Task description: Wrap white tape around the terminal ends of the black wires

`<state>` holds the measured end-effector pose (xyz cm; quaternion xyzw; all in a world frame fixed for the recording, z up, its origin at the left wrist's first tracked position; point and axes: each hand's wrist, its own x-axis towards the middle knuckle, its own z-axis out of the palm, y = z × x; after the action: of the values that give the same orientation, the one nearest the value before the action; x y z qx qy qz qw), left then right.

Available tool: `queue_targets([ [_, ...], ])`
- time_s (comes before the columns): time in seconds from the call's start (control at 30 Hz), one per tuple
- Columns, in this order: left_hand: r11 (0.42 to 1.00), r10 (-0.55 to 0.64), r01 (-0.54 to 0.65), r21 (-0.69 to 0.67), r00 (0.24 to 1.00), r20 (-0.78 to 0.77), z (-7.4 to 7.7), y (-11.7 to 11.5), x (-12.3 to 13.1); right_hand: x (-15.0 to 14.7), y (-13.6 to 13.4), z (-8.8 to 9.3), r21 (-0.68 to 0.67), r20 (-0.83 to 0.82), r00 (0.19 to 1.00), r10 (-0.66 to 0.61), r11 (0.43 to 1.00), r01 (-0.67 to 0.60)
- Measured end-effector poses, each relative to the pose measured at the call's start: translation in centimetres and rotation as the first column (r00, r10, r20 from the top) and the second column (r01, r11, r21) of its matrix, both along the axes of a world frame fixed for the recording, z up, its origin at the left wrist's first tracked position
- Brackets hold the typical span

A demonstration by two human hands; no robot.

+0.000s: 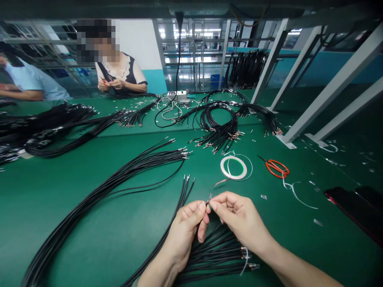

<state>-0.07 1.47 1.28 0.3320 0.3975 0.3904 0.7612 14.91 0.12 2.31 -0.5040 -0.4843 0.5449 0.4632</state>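
My left hand (187,229) pinches the end of a thin black cable (201,223) between thumb and forefinger. My right hand (239,217) pinches a narrow strip of tape (218,184) against that same cable tip. The strip runs back to a white tape roll (233,167) lying on the green table (89,239). Beneath my wrists lies a tied bundle of black cables (218,255) with metal terminals. A few loose cables (184,191) lie just left of my hands.
A long bundle of black cables (119,179) curves across the left. Orange-handled scissors (277,167) lie right of the roll. Coiled cables (218,123) sit farther back. A dark phone-like item (353,207) rests at right. Two other people work at the far left behind steel frame legs.
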Motion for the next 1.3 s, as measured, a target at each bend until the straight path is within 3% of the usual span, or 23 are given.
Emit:
queue_targets([
  [0.33,0.998,-0.070,0.070,0.007,0.993,0.091,-0.1,-0.2,-0.1,0.0,0.0,0.3,0.005,-0.064,0.997,0.037,0.999,-0.036],
  [0.67,0.994,-0.084,0.083,0.064,0.996,0.012,-0.5,-0.2,0.0,-0.1,0.6,-0.7,-0.093,-0.087,0.995,-0.053,0.995,0.045],
  [0.87,0.974,0.029,0.020,0.225,0.977,-0.213,-0.2,0.1,0.2,0.0,1.1,-0.8,-0.097,-0.123,0.982,-0.144,0.986,0.133],
  [1.03,0.954,0.168,-0.075,0.290,0.936,-0.311,-1.1,0.0,0.3,0.1,1.3,-1.0,-0.086,-0.160,0.970,-0.185,0.981,0.172],
  [1.3,0.852,0.338,-0.091,0.516,0.847,-0.410,-1.6,-0.6,0.6,-0.2,0.7,-1.1,-0.039,-0.216,0.956,-0.197,0.980,0.193],
])
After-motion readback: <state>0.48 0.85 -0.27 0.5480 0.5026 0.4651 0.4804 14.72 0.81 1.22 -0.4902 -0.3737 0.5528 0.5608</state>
